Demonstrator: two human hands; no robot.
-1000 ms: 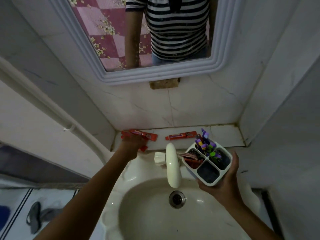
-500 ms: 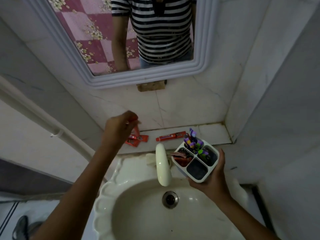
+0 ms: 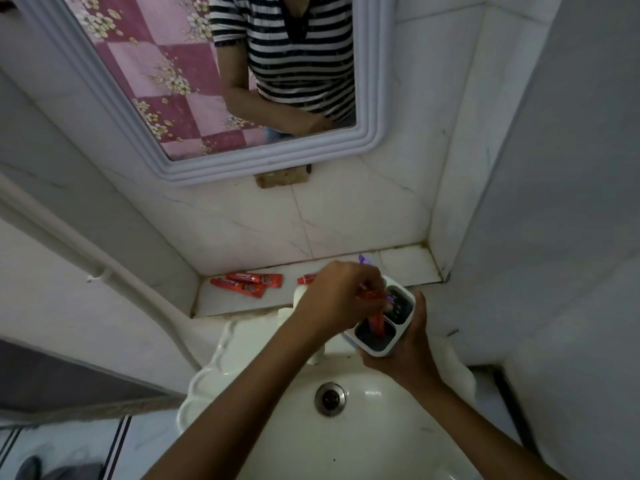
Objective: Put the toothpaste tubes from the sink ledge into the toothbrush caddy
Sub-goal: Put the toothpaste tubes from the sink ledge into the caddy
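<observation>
Your left arm reaches in from the lower left, and its hand (image 3: 341,296) is curled knuckles-up, fingers pinched closed on a toothpaste tube (image 3: 377,322). Your right arm comes from the lower right; that hand (image 3: 407,348) cups the toothbrush caddy (image 3: 403,344) from below, thumb up its side.

A home bathroom, tight in a tiled corner.

A white basin (image 3: 363,427) with a metal drain (image 3: 330,398) sits below a framed mirror (image 3: 214,109); behind the basin, a tiled ledge (image 3: 405,268) carries red toothpaste tubes (image 3: 247,284), with marble-look wall tiles above.
</observation>
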